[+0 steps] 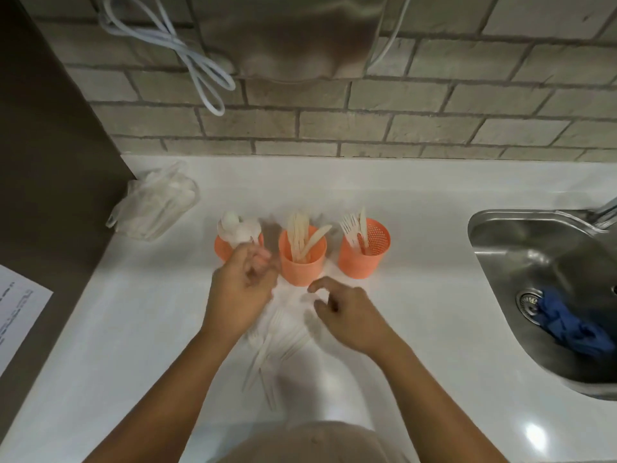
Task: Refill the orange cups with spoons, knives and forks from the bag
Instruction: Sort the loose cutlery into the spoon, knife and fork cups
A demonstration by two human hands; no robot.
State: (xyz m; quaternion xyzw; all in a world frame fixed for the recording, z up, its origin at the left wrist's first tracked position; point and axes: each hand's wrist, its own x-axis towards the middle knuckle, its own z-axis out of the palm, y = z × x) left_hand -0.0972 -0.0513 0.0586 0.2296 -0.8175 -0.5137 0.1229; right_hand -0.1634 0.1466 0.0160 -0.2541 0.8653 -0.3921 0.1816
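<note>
White counter [417, 228], brick wall behind, dark panel closing the left side. Three orange cups in a row mid-counter, small gaps between them: left cup [223, 247] with spoons [237, 228], middle cup [302, 262] with knives [300, 233], right cup [364, 253] with forks [350, 228] and a knife or two. Bag [153, 202] lies at the back left, near the panel, well apart from the cups.

Left hand [242, 292] just in front of the left cup, covering part of it; fingers curled, blurred. Cannot tell whether it holds anything. Right hand [347, 312] in front of the middle cup, clear of it, fingers loosely bent and apart, nothing in them.

Loose pile [273, 345] of white cutlery on the counter between and below the hands, trailing toward the near edge.

Sink [494, 228] set into the right side, blue cloth [567, 325] at its drain. Bare counter between right cup and sink rim. Paper [20, 315] at the far left edge.
</note>
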